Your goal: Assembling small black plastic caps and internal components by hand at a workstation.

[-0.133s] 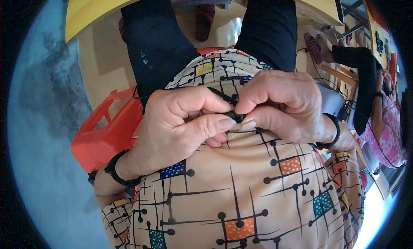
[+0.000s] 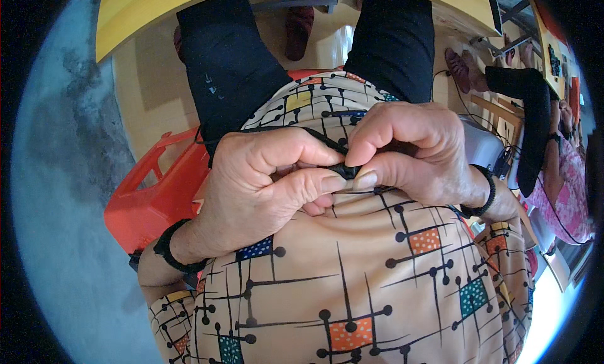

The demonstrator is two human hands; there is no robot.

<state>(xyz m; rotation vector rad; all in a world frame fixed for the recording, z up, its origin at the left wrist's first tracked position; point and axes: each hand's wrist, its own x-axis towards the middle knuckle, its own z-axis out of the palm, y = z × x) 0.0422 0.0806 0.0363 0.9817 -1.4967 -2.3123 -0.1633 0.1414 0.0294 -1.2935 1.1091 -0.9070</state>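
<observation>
Close in front of my patterned shirt, both hands meet over a small black piece [image 2: 345, 170] joined to a thin black cord or cable. Thumb and forefinger of my left hand [image 2: 264, 175] pinch its left side. From the right, my right hand [image 2: 415, 153] grips the other end between thumb and index finger. The fingertips nearly touch, so most of the piece is hidden and its exact kind cannot be made out. A stretch of the black cord [image 2: 322, 137] runs behind my left fingers toward the left. Each wrist wears a black band.
A yellow table edge [image 2: 145, 15] crosses the top above my knees. At the left stands a red plastic stool [image 2: 145, 200]. Another person in pink [image 2: 563, 194] sits at the right, near cables and a grey box [image 2: 481, 144].
My right hand has shifted very slightly to the left, its fingertips still on the black piece. The left hand holds nearly the same place.
</observation>
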